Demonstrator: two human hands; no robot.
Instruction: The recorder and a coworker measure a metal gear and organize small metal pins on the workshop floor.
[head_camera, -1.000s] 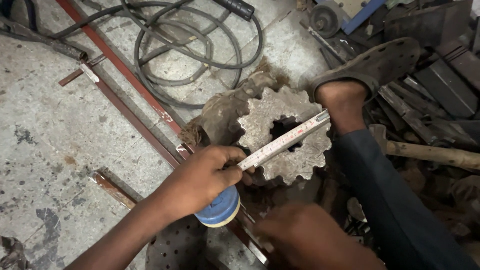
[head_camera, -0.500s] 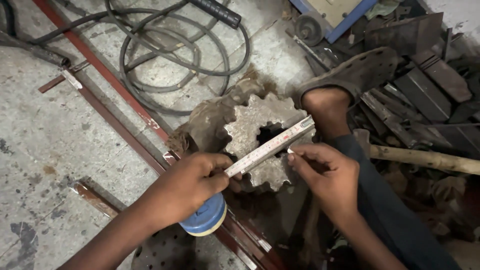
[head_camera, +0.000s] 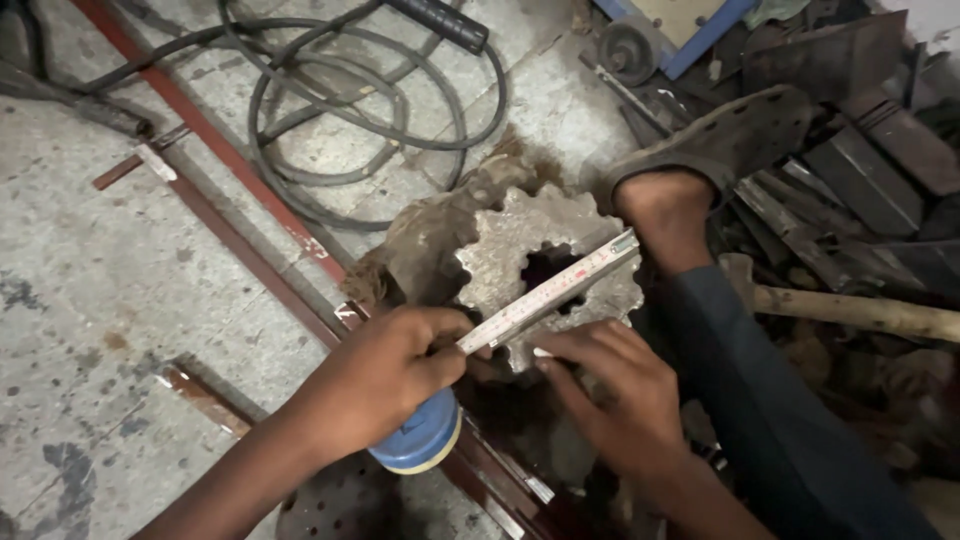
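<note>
Rusty grey toothed gear (head_camera: 540, 265); yellowish tape blade (head_camera: 555, 290), blue case (head_camera: 418, 438); black cable (head_camera: 370, 110) far left; dark red bars (head_camera: 200, 130); grey concrete floor (head_camera: 80, 300).

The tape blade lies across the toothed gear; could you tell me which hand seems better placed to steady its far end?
Probably the right hand: it is free, resting at the gear rim beside the tape blade. The left hand is occupied pinching the blade and holding the blue tape case.
</note>
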